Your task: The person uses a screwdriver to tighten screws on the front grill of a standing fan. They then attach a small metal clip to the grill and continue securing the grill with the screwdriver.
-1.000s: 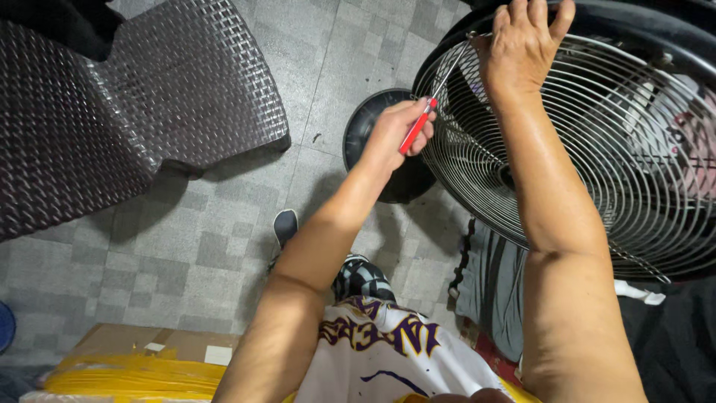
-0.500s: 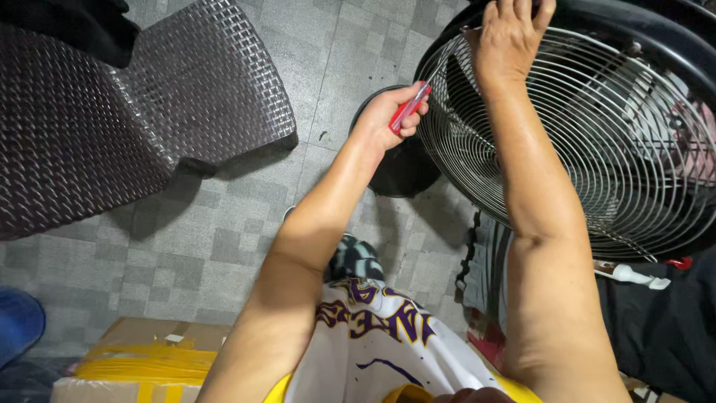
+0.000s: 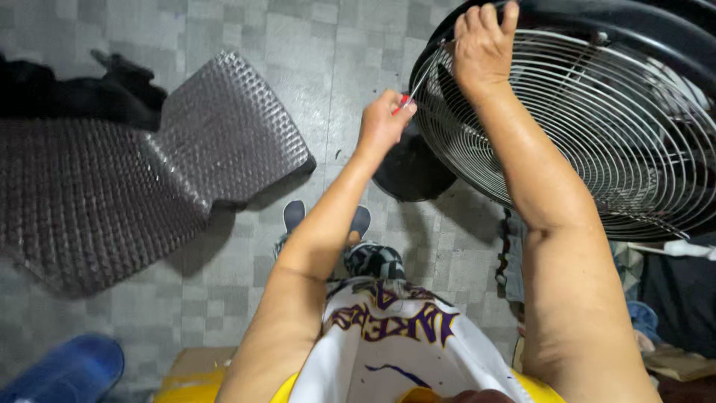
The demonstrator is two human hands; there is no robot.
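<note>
My left hand [image 3: 384, 123] fingers clamp red-handled screwdriver [image 3: 415, 89] at round wire fan grille [image 3: 597, 134]; right hand [image 3: 483, 48] fingers together on black rim [image 3: 597, 19].

The fan grille [image 3: 597, 134] is showing thin, bright metal wire with a glossy finish; its outer rim is looking like smooth black plastic. The screwdriver [image 3: 415, 88] in the left hand [image 3: 384, 119] is presenting a shiny metal shaft and a glossy red plastic handle. The mat [image 3: 134, 179] at left is showing a dark, embossed, slightly shiny texture. The floor [image 3: 246, 45] is appearing as matt grey tile.
</note>
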